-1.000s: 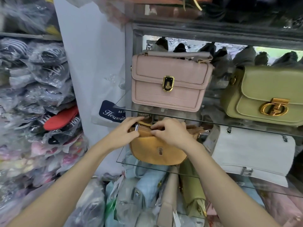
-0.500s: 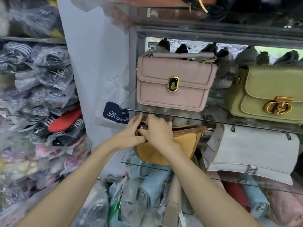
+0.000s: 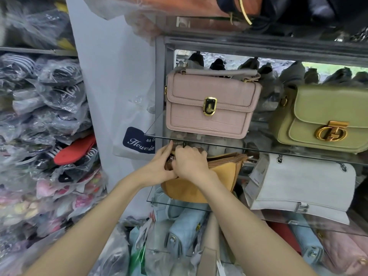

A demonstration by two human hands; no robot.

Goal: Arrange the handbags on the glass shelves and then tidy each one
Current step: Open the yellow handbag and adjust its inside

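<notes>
Mustard-yellow handbag, centre frame on the lower glass shelf, is gripped at its left end by both hands, the right hand having slid leftward along the zip to meet the left hand, suggesting tidying nears completion.

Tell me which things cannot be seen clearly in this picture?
Head view only:
- Zipper end of the mustard-yellow curved handbag: covered by the left hand and right hand.
- Olive-green flap handbag: cut off by the right edge.
- Lettering on the dark blue label: partly hidden by the glass shelf.
</notes>
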